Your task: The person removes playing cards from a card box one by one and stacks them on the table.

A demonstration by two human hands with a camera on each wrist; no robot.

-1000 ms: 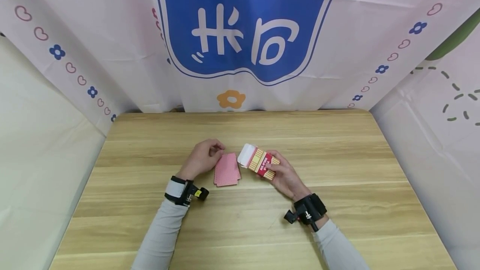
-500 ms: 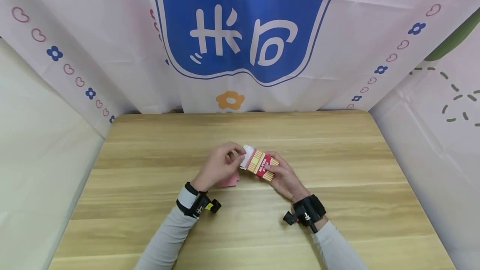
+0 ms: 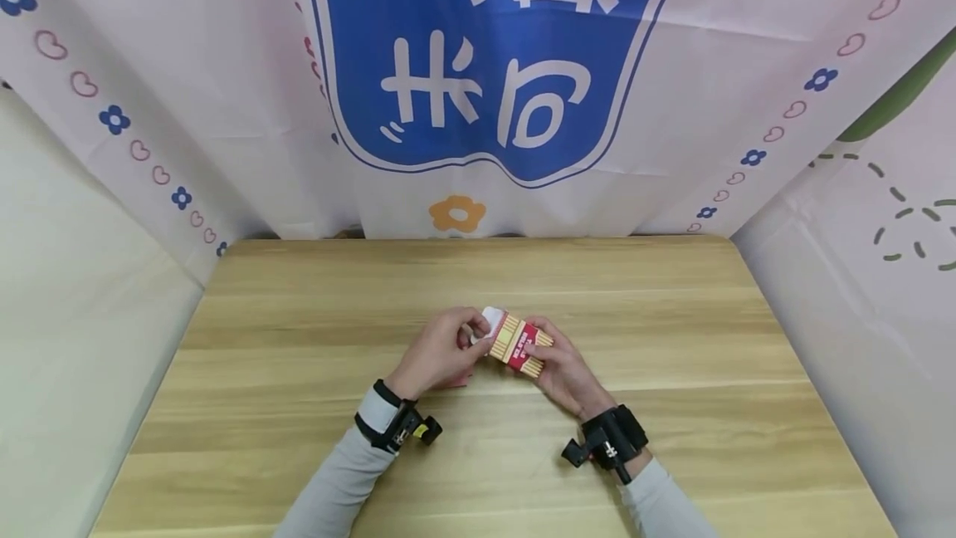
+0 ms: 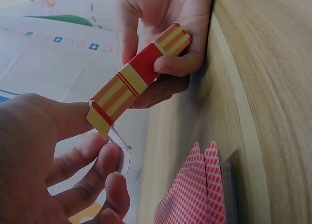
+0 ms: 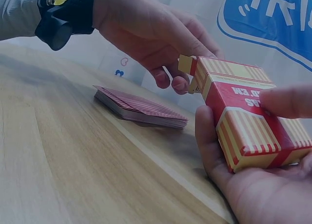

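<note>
My right hand (image 3: 569, 379) holds a red-and-yellow striped playing-card box (image 3: 517, 345) above the table, thumb on its printed face. The box tilts with its open end toward my left hand (image 3: 436, 354). There, the left thumb touches the edge of the opening and the fingers curl by the white lid flap (image 4: 125, 158), pinching that end. Whether anything is inside the box cannot be seen. A stack of red-patterned playing cards (image 5: 139, 109) lies face down on the table below the left hand, mostly hidden by it in the head view; its top cards are slightly askew.
The wood-grain table (image 3: 261, 405) carries the cards. White printed cloth (image 3: 246, 148) with a blue emblem hangs along its back edge, and pale cloth walls stand at both sides. Each wrist wears a black camera strap (image 3: 612, 442).
My left hand has moved right from beside the card stack to the box's open end and now pinches there. The right hand keeps its hold on the box. The head view has tilted slightly upward.
</note>
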